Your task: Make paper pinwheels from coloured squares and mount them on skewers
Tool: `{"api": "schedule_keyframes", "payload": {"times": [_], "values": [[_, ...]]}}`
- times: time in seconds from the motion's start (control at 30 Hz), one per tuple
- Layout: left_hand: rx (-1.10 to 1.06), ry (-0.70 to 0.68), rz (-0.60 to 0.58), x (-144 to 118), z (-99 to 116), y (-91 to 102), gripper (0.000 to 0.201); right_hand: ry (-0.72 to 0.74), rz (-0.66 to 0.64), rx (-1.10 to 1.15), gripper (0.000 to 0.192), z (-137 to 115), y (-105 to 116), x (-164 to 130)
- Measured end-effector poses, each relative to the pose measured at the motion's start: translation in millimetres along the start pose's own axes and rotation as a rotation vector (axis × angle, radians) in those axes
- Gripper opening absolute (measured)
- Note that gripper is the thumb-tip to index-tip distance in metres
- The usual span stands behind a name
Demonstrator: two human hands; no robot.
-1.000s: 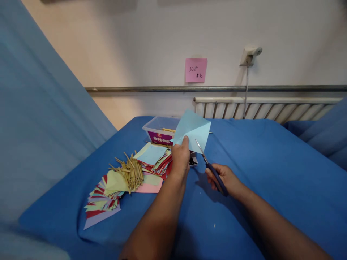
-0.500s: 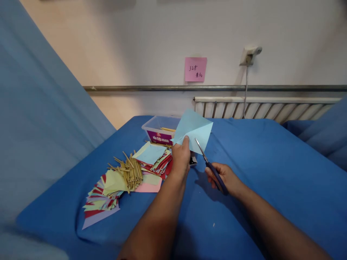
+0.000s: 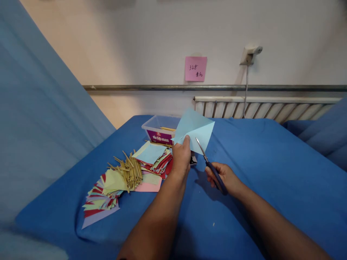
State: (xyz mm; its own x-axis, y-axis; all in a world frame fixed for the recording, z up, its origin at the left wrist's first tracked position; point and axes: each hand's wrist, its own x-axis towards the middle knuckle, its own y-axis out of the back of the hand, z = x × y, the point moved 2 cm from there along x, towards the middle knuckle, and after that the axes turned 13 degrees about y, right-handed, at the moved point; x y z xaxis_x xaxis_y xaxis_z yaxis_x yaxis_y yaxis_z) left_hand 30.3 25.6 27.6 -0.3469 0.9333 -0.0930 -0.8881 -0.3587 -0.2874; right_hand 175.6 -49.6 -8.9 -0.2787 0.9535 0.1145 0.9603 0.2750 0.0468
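Observation:
A light blue square of paper [image 3: 196,124] is pinched in my left hand [image 3: 181,153], thumb on top near its lower left side. My right hand [image 3: 222,176] grips dark-handled scissors [image 3: 207,160] with their metal blades pointing up and left. The blades reach onto the lower right part of the sheet, and look nearly closed. Beyond my left wrist lies a stack of coloured paper squares [image 3: 151,153], with a light blue one on top. Part of that stack is hidden by my left arm.
A clear plastic box [image 3: 159,124] with a purple label stands behind my left hand, thin yellowish sticks inside. A heap of short tan sticks [image 3: 132,175] and fanned paper pieces [image 3: 101,196] lie at left on the blue cloth [image 3: 271,162]. A wall and radiator [image 3: 271,106] bound the back.
The light blue paper's right corner has shifted very slightly to the right. Both hands and the scissors hold almost the same place.

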Motion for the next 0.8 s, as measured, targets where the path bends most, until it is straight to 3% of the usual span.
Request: {"api": "schedule_keyframes", "payload": {"times": [0.8], "values": [[-0.012, 0.011, -0.012, 0.5, -2.0, -1.8, 0.028, -0.012, 0.03, -0.018, 0.046, 8.4, 0.6, 1.7]]}}
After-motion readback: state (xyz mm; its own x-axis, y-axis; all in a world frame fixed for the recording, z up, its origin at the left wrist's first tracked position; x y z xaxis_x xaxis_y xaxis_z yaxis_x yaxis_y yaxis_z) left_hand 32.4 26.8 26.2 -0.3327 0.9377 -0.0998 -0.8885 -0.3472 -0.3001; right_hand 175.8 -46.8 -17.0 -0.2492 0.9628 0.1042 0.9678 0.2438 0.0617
